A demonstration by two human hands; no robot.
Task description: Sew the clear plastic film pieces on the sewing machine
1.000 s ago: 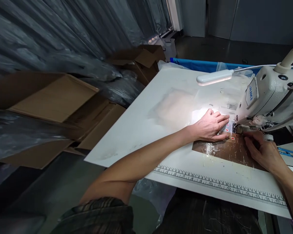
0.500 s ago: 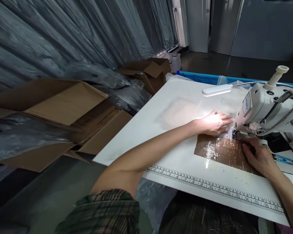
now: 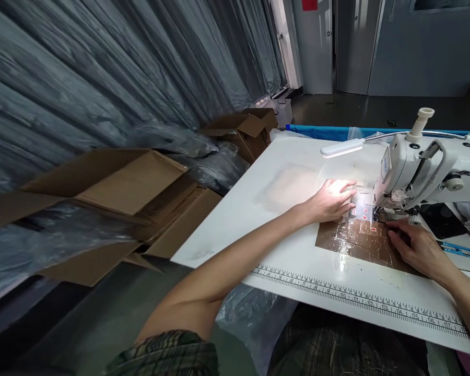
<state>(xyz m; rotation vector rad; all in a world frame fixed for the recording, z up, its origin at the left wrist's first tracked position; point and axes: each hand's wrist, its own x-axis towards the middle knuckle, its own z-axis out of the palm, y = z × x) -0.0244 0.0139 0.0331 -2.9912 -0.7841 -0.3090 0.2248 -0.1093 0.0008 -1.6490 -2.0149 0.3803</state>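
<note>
My left hand (image 3: pixel 331 201) lies flat, fingers stretched out, on a clear plastic piece with small red marks (image 3: pixel 359 213) just left of the needle of a white sewing machine (image 3: pixel 423 169). My right hand (image 3: pixel 417 245) rests on the near side of the same piece, fingertips pressed together close to the presser foot (image 3: pixel 382 215). The piece lies over a brown patch (image 3: pixel 360 240) on the white table (image 3: pixel 282 230). The machine's lamp (image 3: pixel 342 148) lights my left hand brightly.
A printed ruler (image 3: pixel 356 300) runs along the table's near edge. Blue thread snips (image 3: pixel 460 250) lie right of my right hand. Open cardboard boxes (image 3: pixel 121 183) and plastic-wrapped bundles (image 3: pixel 215 167) stand left of the table, against grey sheeting.
The camera has tilted up and turned, showing more of the room. Both hands stay at the needle, with the left hand shifted slightly back along the plastic piece.
</note>
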